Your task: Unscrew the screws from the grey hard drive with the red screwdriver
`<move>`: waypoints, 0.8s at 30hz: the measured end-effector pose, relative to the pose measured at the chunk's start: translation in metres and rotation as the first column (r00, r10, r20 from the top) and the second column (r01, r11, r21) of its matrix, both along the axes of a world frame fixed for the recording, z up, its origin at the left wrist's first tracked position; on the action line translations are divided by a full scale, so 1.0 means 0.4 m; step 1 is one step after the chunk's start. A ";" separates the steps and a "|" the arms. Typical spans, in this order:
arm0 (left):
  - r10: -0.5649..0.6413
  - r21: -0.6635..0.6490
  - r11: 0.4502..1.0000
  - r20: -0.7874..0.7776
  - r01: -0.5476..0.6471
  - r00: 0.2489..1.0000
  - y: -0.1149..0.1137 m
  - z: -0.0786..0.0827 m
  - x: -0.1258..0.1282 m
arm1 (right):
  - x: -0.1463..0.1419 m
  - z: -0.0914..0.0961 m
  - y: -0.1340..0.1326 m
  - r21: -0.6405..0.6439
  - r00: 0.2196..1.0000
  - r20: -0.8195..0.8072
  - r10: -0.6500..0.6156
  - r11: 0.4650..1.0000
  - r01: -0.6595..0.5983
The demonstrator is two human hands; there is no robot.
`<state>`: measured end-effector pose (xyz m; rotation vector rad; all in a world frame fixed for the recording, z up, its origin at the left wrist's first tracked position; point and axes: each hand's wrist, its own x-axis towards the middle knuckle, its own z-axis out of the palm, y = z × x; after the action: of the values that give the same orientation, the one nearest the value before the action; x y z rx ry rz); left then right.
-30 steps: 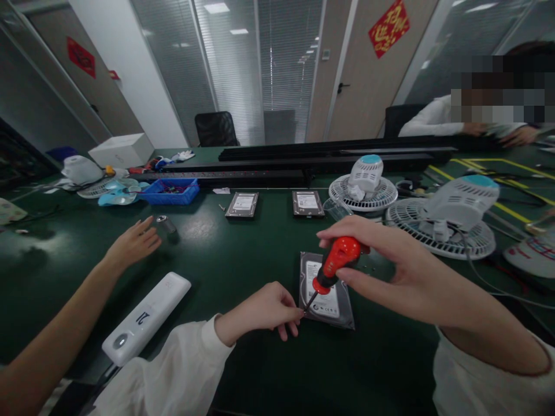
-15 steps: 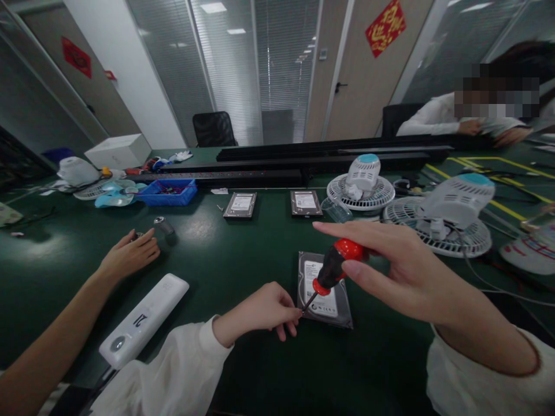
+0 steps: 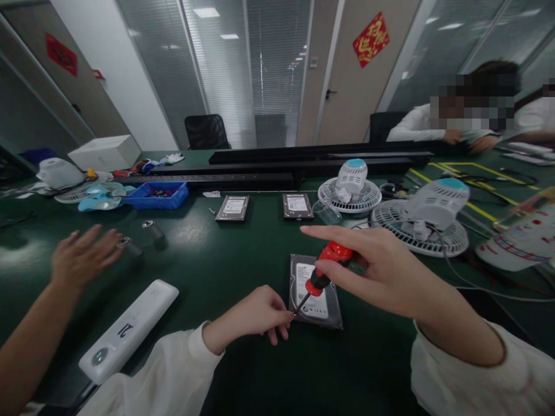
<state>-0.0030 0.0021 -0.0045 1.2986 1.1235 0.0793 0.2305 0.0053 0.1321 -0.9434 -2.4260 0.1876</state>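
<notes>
A hard drive with a white label lies on the green table in front of me. My right hand grips a screwdriver with a red and black handle, its shaft slanting down to the drive's near left corner. Beside that corner, my left hand is closed, thumb and fingertips together at the screwdriver's tip. Whatever those fingers pinch is too small to make out. Farther back lie two more hard drives, one on the left and one on the right.
At left, another person's hand is spread near two metal cylinders, one nearer and one farther. A white device marked 21 lies below. A blue bin, black bars and white fans stand farther back.
The other person's hand has drawn back left and opened, leaving a metal cylinder standing on the table. My view has shifted slightly right; my hands keep the screwdriver at the drive's corner.
</notes>
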 end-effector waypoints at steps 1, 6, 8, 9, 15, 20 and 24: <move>-0.002 -0.003 1.000 -0.004 0.002 1.000 0.000 0.000 0.002 | 0.000 0.000 0.000 0.015 1.000 0.001 0.016 1.000 -0.016; 0.004 0.007 1.000 -0.037 -0.004 0.999 -0.002 0.005 0.010 | 0.001 0.000 0.001 0.045 0.999 0.006 0.053 0.998 -0.054; 0.011 -0.003 1.000 -0.041 -0.011 0.999 -0.003 0.007 0.011 | -0.001 0.000 -0.001 0.014 1.000 0.011 0.016 1.000 -0.016; 0.015 -0.005 1.000 -0.043 -0.016 0.999 -0.003 0.008 0.011 | -0.002 0.001 -0.002 0.000 1.000 0.012 0.001 1.000 -0.001; 0.020 0.000 1.000 -0.047 -0.020 0.999 -0.003 0.008 0.013 | 0.003 0.009 -0.010 0.012 0.997 0.009 0.072 0.997 -0.072; 0.016 0.017 1.000 -0.042 -0.016 0.999 -0.007 0.008 0.018 | 0.002 0.010 -0.010 -0.092 0.999 0.034 0.004 0.996 -0.001; 0.016 0.025 1.000 -0.048 -0.015 0.999 -0.008 0.000 0.021 | 0.002 0.010 -0.015 -0.068 1.000 0.014 0.007 0.998 -0.006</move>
<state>0.0056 -0.0010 -0.0045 1.3200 1.1766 0.0740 0.2313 -0.0009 0.1360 -0.9692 -2.4495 0.2685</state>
